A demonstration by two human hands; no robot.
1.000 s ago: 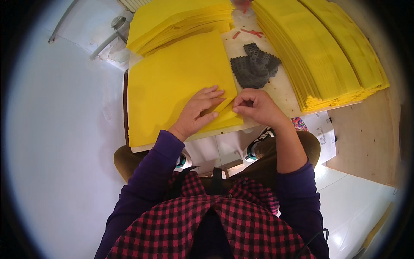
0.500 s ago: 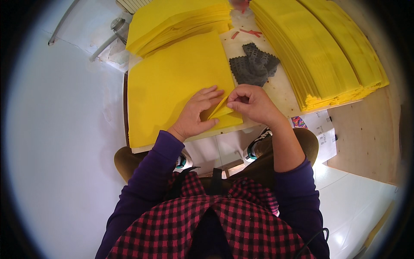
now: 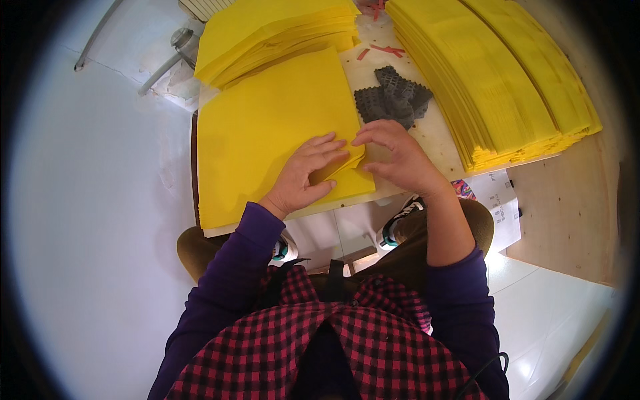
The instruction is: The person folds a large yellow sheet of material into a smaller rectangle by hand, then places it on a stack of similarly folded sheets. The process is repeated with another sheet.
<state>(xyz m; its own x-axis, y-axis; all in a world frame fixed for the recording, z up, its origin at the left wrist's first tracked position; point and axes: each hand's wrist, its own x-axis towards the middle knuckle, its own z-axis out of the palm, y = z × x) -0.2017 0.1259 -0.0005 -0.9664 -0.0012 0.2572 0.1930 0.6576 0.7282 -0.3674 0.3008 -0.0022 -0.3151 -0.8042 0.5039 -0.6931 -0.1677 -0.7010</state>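
A wide yellow sheet (image 3: 267,127), felt-like and flat, lies on the table in front of me. Close to its near right corner a small folded flap (image 3: 347,165) stands slightly raised. My left hand (image 3: 300,175) rests on the sheet to the left of that flap, fingers stretched out and thumb apart. Just right of the flap, my right hand (image 3: 405,160) hovers with thumb and fingers spread and nothing between them. Whether its fingertips still touch the yellow edge is hard to tell.
Behind the sheet rises a stack of yellow sheets (image 3: 280,33). Long yellow piles (image 3: 473,80) fill the table's right side. Between them lie a crumpled dark grey cloth (image 3: 393,100) and red strips (image 3: 388,50). A white wall (image 3: 100,200) borders the left.
My right hand has let go of the pinched yellow flap and spread its fingers. The flap has sunk lower. My left hand has stayed in place.
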